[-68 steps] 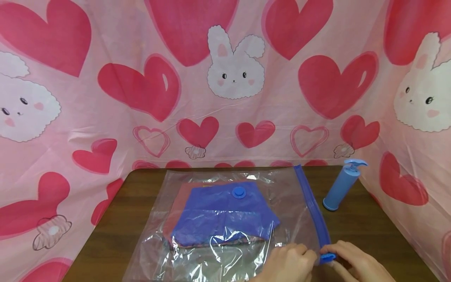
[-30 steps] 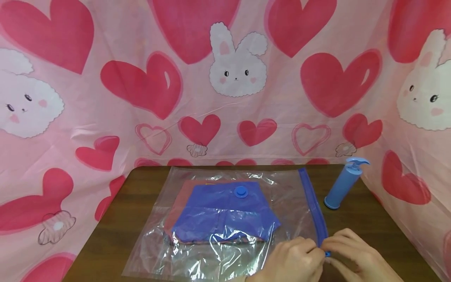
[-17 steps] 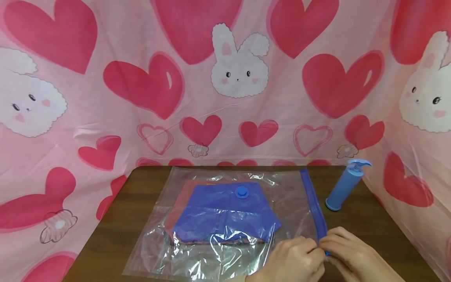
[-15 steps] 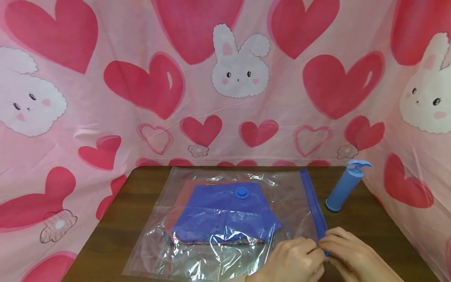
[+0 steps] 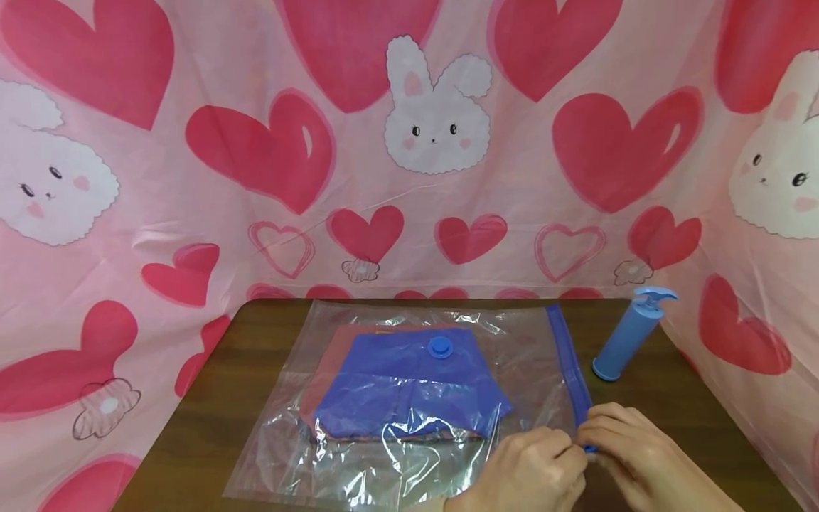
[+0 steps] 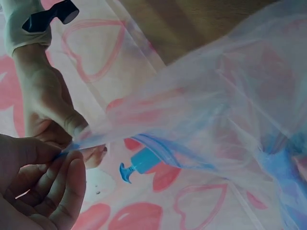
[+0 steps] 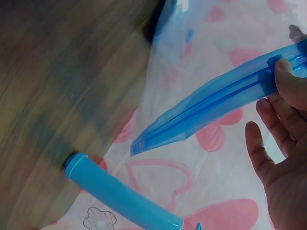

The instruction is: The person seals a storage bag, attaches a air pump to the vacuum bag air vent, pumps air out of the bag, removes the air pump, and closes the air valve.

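A clear vacuum storage bag (image 5: 527, 370) lies on the table with a folded blue garment (image 5: 409, 387) and a reddish cloth (image 5: 329, 370) inside. Its blue zip strip (image 5: 566, 348) runs along the right side. At the near end of the strip, my left hand (image 5: 531, 466) pinches the bag's edge between thumb and fingers. Close beside it, my right hand (image 5: 640, 451) pinches a blue zip slider (image 5: 590, 449), mostly hidden by the fingers. In the right wrist view, the right thumb presses on the slider (image 7: 271, 74), and the strip stretches away from it.
A blue hand pump (image 5: 627, 338) stands on the table to the right of the zip strip. The bag's round blue valve (image 5: 440, 347) sits above the blue garment. A pink heart-print cloth (image 5: 448, 199) encloses the back and sides of the brown table (image 5: 205, 427).
Both hands have shifted slightly away from the near edge with the slider, which shows less between the fingers than before. The left hand has come closer to the right. Bag contents and pump stay put.
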